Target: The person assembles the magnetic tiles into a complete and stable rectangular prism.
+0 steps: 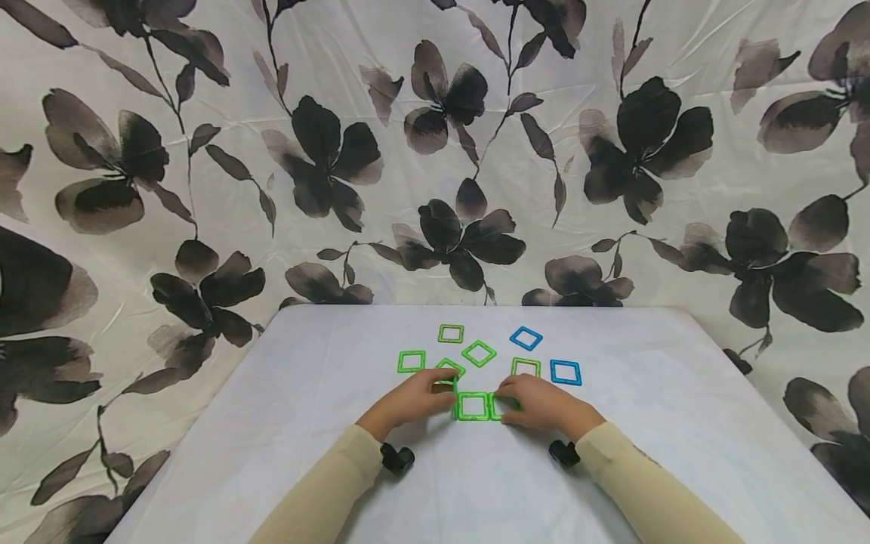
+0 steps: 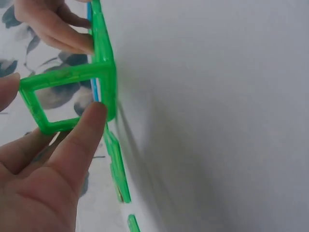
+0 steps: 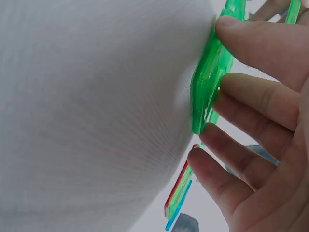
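Observation:
My left hand (image 1: 413,397) holds a green square magnetic tile frame (image 2: 67,73) on edge, pinched between thumb and fingers. In the head view this upright tile meets the left side of a flat green square tile (image 1: 473,418). Another flat green tile (image 1: 492,408) adjoins that one on the right, partly covered by my right hand (image 1: 547,404). Seen from the right wrist, thumb and fingertips grip the edges of the right-hand green tile (image 3: 205,89), which lies at the table surface.
Beyond the hands lie loose green tiles (image 1: 411,370), including a diamond-turned one (image 1: 479,353) and one (image 1: 451,326) farther back. Two blue tiles (image 1: 566,382) (image 1: 526,328) are at the right. The white-covered table (image 1: 306,423) backs onto a floral cloth (image 1: 448,249).

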The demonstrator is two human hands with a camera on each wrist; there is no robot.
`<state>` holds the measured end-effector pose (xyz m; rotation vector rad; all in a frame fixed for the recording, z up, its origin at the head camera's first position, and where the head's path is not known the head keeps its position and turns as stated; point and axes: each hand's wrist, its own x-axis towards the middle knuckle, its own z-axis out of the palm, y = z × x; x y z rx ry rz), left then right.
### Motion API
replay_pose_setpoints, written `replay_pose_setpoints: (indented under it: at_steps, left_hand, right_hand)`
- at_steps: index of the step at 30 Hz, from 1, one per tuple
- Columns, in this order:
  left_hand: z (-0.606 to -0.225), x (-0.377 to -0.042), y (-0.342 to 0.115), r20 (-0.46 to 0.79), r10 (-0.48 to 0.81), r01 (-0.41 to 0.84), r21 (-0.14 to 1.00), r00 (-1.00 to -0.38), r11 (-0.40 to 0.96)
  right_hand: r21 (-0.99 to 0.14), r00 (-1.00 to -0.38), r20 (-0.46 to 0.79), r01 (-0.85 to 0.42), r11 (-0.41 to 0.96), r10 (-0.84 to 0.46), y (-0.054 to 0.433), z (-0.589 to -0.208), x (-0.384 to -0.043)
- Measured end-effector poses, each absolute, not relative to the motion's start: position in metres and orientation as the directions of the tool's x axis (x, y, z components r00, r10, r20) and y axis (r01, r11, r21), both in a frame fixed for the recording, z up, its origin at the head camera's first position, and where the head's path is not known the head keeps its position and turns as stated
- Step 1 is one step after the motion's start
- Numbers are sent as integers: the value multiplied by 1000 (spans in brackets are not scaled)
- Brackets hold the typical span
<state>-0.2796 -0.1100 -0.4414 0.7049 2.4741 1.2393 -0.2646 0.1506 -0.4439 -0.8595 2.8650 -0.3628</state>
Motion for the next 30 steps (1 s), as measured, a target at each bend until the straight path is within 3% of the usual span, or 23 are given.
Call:
replay_pose_setpoints:
  at_steps: [9, 19, 30]
  left_hand:
    - [-440, -277, -103, -123, 517, 102, 917, -847, 385]
    - [-441, -277, -102, -149, 515, 30, 946, -844, 323]
    - [-441, -272, -98, -195, 455, -13, 928, -869, 372]
  right_hand:
    - [-229, -818, -17, -556, 799, -575, 155, -439, -261]
    - [-200, -812, 53, -578, 791, -581, 172, -430, -265]
    - [-175, -908, 70, -420, 891, -414, 193, -432, -274]
